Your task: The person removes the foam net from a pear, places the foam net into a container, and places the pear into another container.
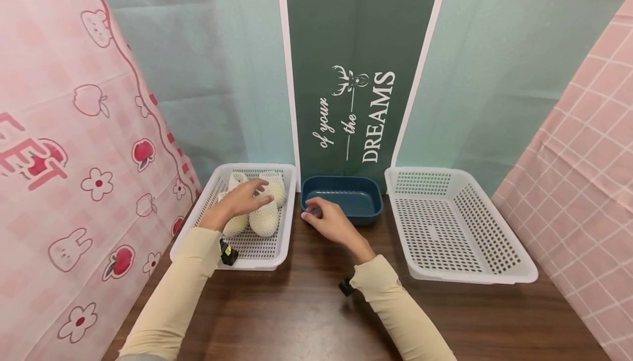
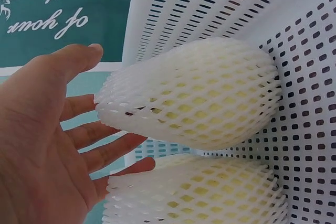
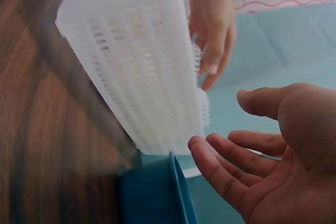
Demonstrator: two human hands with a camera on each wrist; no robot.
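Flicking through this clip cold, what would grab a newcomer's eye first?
Probably the pale objects in white foam netting, grouped in the left white basket with the left hand right over them. Next, the deep blue container between the two white baskets, with the right hand at its near edge. Behind it, a dark green panel carries sideways white lettering, including "DREAMS".

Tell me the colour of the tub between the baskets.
The tub is dark blue; the head view shows it best.
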